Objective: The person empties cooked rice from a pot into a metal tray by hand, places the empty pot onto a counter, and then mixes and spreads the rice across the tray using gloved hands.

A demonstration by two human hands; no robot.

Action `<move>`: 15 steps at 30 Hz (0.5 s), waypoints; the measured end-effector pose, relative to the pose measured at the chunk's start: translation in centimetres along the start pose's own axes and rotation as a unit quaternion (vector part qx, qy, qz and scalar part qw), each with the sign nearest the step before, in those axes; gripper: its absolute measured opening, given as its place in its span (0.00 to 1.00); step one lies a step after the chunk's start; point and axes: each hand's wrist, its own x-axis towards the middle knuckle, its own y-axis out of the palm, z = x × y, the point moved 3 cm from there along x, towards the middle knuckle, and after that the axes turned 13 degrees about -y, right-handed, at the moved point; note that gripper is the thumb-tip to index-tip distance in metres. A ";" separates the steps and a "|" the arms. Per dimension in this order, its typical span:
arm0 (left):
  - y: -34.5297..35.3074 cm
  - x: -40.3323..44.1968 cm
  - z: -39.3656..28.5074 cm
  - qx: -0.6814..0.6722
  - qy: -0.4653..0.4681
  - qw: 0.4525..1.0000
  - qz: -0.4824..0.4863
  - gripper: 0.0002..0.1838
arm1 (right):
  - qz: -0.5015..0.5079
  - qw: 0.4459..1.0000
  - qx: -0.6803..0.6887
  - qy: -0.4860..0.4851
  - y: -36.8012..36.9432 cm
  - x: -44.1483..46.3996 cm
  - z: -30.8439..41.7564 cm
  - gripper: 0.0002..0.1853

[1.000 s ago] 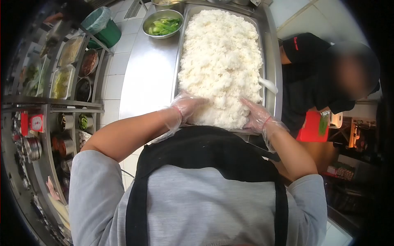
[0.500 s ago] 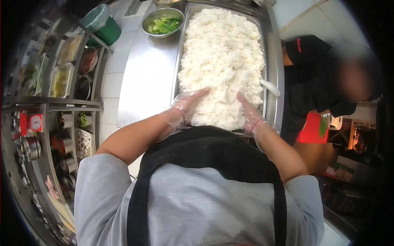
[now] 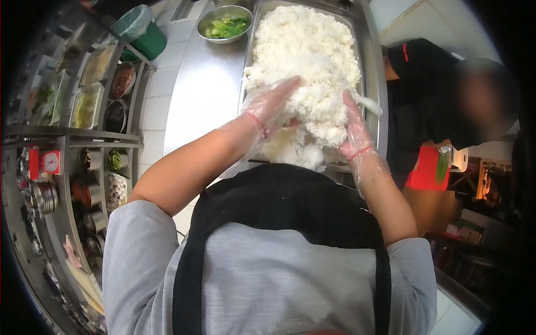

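Note:
White cooked rice fills a large metal tray in front of me. A big clump of it is lifted between my two hands, which wear clear plastic gloves with red bands at the wrists. My left hand cups the clump from the left, some of its fingers hidden under the rice. On the other side, my right hand presses against the clump with its thumb side up. Below the clump, at the near end of the tray, the rice layer is thinner. A white handle sticks out over the tray's right rim.
A metal bowl of green vegetables stands on the steel counter to the left. Shelves with food containers and a green bin are farther left. At the right, a co-worker in black stands near a red cutting board.
Both hands have moved forward and up, gathering rice from the near end into a raised clump. The near end of the tray now holds less rice.

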 end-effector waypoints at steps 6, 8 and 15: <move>-0.1 -0.1 -0.7 0.099 0.043 0.994 0.036 0.26 | 0.013 0.999 -0.019 -0.033 0.8 -1.1 0.1 0.32; 0.2 -0.5 -1.1 0.155 0.072 0.985 0.033 0.25 | 0.019 0.997 -0.065 -0.035 1.9 -2.0 0.6 0.29; 0.1 2.5 -4.8 0.548 0.211 0.809 -0.037 0.26 | 0.035 0.925 -0.367 -0.093 1.8 -0.6 3.8 0.23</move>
